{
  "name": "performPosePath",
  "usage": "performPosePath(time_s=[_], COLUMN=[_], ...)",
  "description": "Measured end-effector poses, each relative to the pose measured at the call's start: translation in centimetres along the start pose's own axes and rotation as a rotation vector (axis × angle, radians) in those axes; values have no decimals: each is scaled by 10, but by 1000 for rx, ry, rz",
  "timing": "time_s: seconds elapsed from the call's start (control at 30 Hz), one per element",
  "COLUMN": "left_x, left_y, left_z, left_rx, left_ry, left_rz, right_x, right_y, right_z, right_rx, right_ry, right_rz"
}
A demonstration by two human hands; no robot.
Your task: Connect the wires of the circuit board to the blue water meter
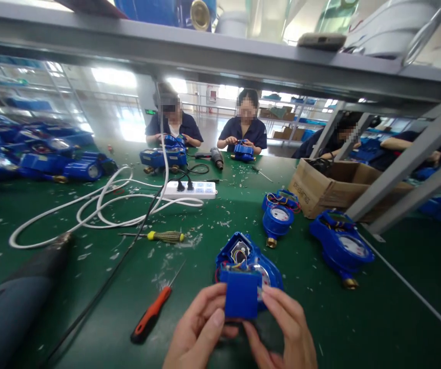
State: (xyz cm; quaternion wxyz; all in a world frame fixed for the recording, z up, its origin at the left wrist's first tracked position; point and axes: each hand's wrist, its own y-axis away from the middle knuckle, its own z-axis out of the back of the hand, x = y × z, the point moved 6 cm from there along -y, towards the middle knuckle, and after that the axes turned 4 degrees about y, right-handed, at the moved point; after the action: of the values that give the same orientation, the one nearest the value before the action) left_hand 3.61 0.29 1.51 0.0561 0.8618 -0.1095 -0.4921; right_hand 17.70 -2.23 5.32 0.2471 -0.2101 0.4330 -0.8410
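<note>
A flat blue plastic cover [242,296] is held up between both hands at the lower middle. My left hand [201,328] grips its left edge with fingers and thumb. On the right edge, my right hand [287,325] has its fingers closed, thumb low. Just behind the cover lies a blue water meter [272,266], its housing open, with coloured wires and a dark part showing inside. The cover and fingers hide part of its dial. An orange and black screwdriver [153,312] rests on the green table left of my hands.
A yellow-handled screwdriver [166,236], a white power strip [205,190] and a coiled white cable [101,200] lie beyond. A heat gun [20,297] is at left. Two more meters [277,218] and a cardboard box [320,187] stand right. Co-workers sit opposite; a shelf [220,51] crosses overhead.
</note>
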Motion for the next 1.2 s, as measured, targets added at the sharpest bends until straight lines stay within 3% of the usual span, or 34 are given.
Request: performPosePath(time_s=[0.13,0.27,0.33,0.47,0.6,0.77,0.93,1.07,1.2], left_x=[-34,-41,-42,-42,-33,-38,-54,-54,-52], left_y=[-14,-27,-32,-40,-46,-46,-50,-65,-77], left_z=[-23,-21,-7,26,34,28,7,-10,-15], left_rx=[203,306,228,-45,-65,-137,-177,-153,-82], left_ry=[-201,-359,-464,-730,-837,-912,-1015,-1008,-904], left_rz=[-182,-270,-338,-464,-474,-582,-746,-718,-618], right_x=[-8,-12,-12,-15,-21,-22,-19,-22,-17], right_y=[-53,-74,-77,-87,-100,-111,-112,-112,-110], right_z=[-1,-7,-11,-19,-27,-33,-33,-33,-24], right_rx=[101,111,99,81,81,114,89,80,81], right_ry=[20,110,172,255,286,287,259,266,287], right_rz=[69,136,167,159,142,131,132,111,138])
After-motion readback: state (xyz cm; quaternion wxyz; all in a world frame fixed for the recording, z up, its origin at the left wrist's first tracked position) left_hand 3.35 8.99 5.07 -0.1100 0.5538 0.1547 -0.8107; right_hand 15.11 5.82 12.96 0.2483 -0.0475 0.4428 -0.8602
